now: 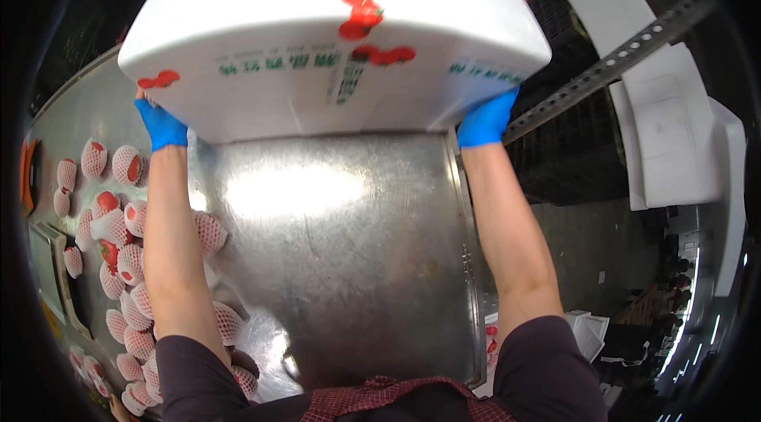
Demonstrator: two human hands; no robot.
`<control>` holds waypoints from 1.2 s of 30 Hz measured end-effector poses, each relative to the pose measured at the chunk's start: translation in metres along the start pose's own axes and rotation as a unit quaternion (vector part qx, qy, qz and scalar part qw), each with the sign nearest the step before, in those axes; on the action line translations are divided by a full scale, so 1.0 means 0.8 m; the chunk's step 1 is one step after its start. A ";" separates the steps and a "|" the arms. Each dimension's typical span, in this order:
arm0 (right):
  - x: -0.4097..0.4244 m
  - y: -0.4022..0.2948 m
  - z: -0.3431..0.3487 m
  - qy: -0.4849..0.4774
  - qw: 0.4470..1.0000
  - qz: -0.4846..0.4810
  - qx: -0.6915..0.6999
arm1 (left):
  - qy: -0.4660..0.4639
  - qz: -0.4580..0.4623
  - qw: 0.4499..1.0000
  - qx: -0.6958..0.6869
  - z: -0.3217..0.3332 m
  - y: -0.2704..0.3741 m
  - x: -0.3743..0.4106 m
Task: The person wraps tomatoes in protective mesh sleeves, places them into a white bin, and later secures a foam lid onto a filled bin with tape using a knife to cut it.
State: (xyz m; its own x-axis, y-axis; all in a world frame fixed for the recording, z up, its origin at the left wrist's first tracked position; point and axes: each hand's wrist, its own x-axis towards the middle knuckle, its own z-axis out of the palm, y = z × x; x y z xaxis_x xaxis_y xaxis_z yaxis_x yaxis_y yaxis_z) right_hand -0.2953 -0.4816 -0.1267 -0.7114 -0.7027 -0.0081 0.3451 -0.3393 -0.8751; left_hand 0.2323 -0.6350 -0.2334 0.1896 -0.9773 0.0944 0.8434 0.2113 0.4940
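A large white foam box (267, 107), printed with red tomatoes and green writing, spans the far part of the view between my two hands. My left hand (160, 123), in a blue glove, grips its left end. At the right end my right hand (490, 119), also gloved in blue, has hold of the box's lower corner. Most of the fingers are hidden behind the foam. Below the box stretches a shiny metal table (357, 232). Beside my left forearm lie several tomatoes in white foam nets (128, 261).
At the far left stands a scale (53, 273) near an orange object (28, 175). A perforated metal bar (594, 71) slants across the right side, with white foam boxes (672, 125) beyond it. Another person's hand (119, 409) shows at the lower left.
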 end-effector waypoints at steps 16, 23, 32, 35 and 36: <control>-0.321 -0.076 -0.132 0.080 0.994 0.070 -0.004 | 0.036 -0.015 0.992 0.120 0.043 0.154 -0.238; -0.398 -0.156 -0.174 0.067 0.989 0.132 0.019 | 0.067 -0.061 0.987 0.132 0.101 0.200 -0.363; -0.438 -0.211 -0.251 0.046 0.989 0.134 -0.040 | -0.035 -0.065 0.994 0.081 0.023 0.207 -0.493; -0.455 -0.192 -0.303 0.083 0.984 0.155 -0.034 | -0.058 -0.107 0.991 0.052 -0.027 0.199 -0.531; -0.456 -0.187 -0.319 0.121 0.974 0.191 -0.025 | -0.002 -0.119 0.991 0.061 -0.039 0.199 -0.546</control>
State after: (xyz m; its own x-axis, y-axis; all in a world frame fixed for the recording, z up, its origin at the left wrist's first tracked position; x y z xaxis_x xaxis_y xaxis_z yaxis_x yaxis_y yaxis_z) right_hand -0.2440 -0.0150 -0.1161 -0.6626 -0.6020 -0.4457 0.5870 -0.0476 -0.8082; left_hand 0.2992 -0.1742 -0.2229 -0.0091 -0.9994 -0.0345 0.7966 -0.0281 0.6039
